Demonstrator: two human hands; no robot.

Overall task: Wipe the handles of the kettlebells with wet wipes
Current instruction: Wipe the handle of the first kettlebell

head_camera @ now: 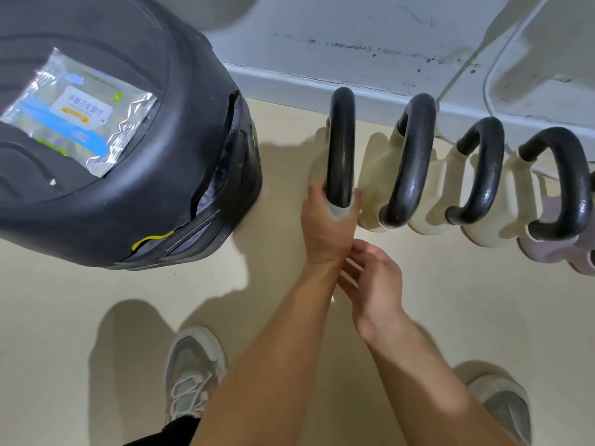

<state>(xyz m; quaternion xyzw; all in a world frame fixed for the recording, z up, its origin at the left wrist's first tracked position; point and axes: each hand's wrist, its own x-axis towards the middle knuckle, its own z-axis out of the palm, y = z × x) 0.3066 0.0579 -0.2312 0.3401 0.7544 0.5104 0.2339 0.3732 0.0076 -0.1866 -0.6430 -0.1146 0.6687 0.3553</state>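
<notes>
Right now your left hand [328, 217] grips the near end of the leftmost kettlebell handle [340, 146], which runs away from you toward the wall [354, 27]; your right hand [376, 278] hangs loose and empty just behind the left one.

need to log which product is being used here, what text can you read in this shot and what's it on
"卫生湿巾": end of the large line on the wet wipes pack, seen upside down; the two characters before it are unclear.
Smaller print on that pack: too blurred to read.
On the kettlebells and shoes: no text visible.
</notes>
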